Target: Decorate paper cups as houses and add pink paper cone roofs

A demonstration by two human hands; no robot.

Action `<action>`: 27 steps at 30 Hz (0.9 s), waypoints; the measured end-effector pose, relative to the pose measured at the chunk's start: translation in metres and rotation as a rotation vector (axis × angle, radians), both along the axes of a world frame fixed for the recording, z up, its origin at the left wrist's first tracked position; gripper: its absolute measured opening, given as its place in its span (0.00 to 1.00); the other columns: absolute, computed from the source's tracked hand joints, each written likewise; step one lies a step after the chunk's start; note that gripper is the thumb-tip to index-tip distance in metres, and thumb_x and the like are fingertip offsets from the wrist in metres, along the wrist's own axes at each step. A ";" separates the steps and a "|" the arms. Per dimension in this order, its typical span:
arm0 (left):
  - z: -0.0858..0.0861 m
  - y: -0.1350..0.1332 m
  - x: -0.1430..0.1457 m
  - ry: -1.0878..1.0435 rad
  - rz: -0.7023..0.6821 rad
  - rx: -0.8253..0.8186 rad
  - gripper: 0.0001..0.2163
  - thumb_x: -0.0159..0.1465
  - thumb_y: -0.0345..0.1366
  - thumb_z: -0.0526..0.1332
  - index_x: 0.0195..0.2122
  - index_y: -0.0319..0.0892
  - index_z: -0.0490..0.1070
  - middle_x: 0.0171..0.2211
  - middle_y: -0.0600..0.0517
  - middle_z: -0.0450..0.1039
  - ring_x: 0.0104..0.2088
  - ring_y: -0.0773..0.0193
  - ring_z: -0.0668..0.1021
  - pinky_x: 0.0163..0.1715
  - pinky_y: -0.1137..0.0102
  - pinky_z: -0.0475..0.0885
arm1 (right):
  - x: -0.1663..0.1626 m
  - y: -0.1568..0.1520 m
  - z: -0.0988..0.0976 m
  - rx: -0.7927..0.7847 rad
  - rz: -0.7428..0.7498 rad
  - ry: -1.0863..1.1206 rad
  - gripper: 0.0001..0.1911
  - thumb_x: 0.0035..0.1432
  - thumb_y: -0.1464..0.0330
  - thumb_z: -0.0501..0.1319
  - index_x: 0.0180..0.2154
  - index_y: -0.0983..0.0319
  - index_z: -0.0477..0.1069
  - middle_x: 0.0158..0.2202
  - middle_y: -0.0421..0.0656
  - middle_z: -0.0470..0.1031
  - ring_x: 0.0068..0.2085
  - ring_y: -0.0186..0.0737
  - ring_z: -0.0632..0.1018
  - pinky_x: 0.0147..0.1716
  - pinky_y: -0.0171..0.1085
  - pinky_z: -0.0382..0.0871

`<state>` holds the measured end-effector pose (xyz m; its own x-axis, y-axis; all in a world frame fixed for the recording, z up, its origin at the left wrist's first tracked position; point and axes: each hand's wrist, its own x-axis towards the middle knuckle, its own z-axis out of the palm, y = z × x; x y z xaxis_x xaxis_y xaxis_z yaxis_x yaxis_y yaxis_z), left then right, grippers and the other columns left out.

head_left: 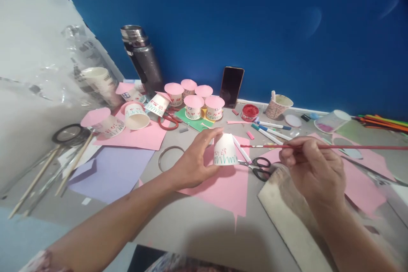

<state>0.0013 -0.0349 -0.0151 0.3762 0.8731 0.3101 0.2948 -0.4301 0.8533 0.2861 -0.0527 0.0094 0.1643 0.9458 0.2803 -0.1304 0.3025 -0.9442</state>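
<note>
My left hand (193,159) curls round an upturned white paper cup (225,151) with teal grass marks and small red flowers, which stands on a pink paper sheet (228,189). A long thin red paintbrush (350,147) is pinched in the fingers of my right hand (314,170), its tip pointing left to just right of the cup. Black-handled scissors (259,168) lie between the two hands.
Several decorated cups with pink paper roofs (194,104) stand at the back by a steel flask (142,57) and a leaning phone (231,86). A red paint pot (249,112), markers (270,129), red scissors (168,122), tape rolls (68,134), wooden sticks and coloured pencils (385,122) lie about.
</note>
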 end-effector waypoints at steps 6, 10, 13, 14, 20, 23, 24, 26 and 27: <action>0.001 0.000 0.001 0.060 0.009 0.057 0.40 0.60 0.32 0.71 0.72 0.55 0.60 0.68 0.46 0.66 0.66 0.44 0.70 0.66 0.52 0.67 | -0.008 -0.011 0.003 0.052 0.039 -0.095 0.11 0.68 0.59 0.67 0.38 0.58 0.83 0.30 0.45 0.81 0.26 0.38 0.76 0.26 0.38 0.75; 0.002 0.000 0.002 0.040 -0.001 0.051 0.39 0.59 0.32 0.71 0.71 0.55 0.61 0.68 0.45 0.67 0.66 0.43 0.70 0.67 0.51 0.66 | -0.009 -0.012 0.003 0.051 0.005 -0.115 0.10 0.67 0.60 0.68 0.37 0.59 0.83 0.29 0.44 0.81 0.25 0.37 0.76 0.25 0.37 0.75; 0.004 -0.001 0.003 0.022 -0.019 0.052 0.39 0.59 0.32 0.72 0.71 0.54 0.62 0.67 0.45 0.68 0.65 0.43 0.71 0.66 0.50 0.66 | -0.009 -0.011 0.003 0.042 -0.040 -0.117 0.09 0.66 0.60 0.70 0.36 0.59 0.83 0.27 0.43 0.81 0.23 0.35 0.75 0.23 0.35 0.75; 0.004 -0.001 0.003 0.021 -0.023 0.053 0.39 0.58 0.32 0.72 0.71 0.54 0.63 0.67 0.45 0.68 0.65 0.43 0.71 0.66 0.51 0.66 | -0.008 -0.011 0.003 0.038 -0.055 -0.126 0.09 0.66 0.61 0.70 0.35 0.59 0.82 0.27 0.43 0.82 0.23 0.35 0.75 0.22 0.35 0.75; 0.006 -0.001 0.004 0.043 -0.041 0.075 0.39 0.59 0.30 0.70 0.71 0.53 0.62 0.66 0.46 0.69 0.63 0.45 0.72 0.65 0.54 0.68 | -0.011 -0.011 0.004 0.057 -0.148 -0.187 0.10 0.65 0.60 0.70 0.34 0.59 0.82 0.26 0.42 0.83 0.21 0.34 0.76 0.19 0.34 0.74; 0.007 -0.002 0.005 0.052 -0.040 0.081 0.38 0.59 0.29 0.69 0.70 0.52 0.62 0.66 0.45 0.69 0.63 0.45 0.72 0.65 0.54 0.68 | -0.014 -0.012 0.005 0.069 -0.141 -0.201 0.11 0.66 0.60 0.70 0.34 0.59 0.82 0.26 0.42 0.83 0.20 0.34 0.77 0.18 0.33 0.74; 0.007 -0.002 0.005 0.056 -0.039 0.082 0.38 0.59 0.29 0.69 0.70 0.52 0.62 0.66 0.45 0.69 0.63 0.45 0.72 0.65 0.54 0.68 | -0.014 -0.012 0.005 0.068 -0.131 -0.204 0.11 0.66 0.60 0.70 0.34 0.59 0.82 0.26 0.42 0.83 0.20 0.34 0.77 0.18 0.33 0.74; 0.007 -0.002 0.006 0.058 -0.038 0.089 0.37 0.59 0.28 0.69 0.70 0.51 0.62 0.66 0.45 0.69 0.63 0.46 0.73 0.65 0.54 0.68 | -0.015 -0.012 0.005 0.071 -0.104 -0.213 0.11 0.66 0.60 0.69 0.34 0.59 0.82 0.26 0.42 0.83 0.20 0.35 0.77 0.18 0.34 0.75; 0.007 -0.002 0.006 0.057 -0.037 0.093 0.37 0.59 0.28 0.69 0.70 0.51 0.62 0.65 0.45 0.69 0.63 0.46 0.73 0.64 0.54 0.68 | -0.015 -0.012 0.005 0.076 -0.093 -0.223 0.12 0.67 0.60 0.69 0.34 0.59 0.82 0.26 0.43 0.83 0.20 0.35 0.77 0.18 0.34 0.75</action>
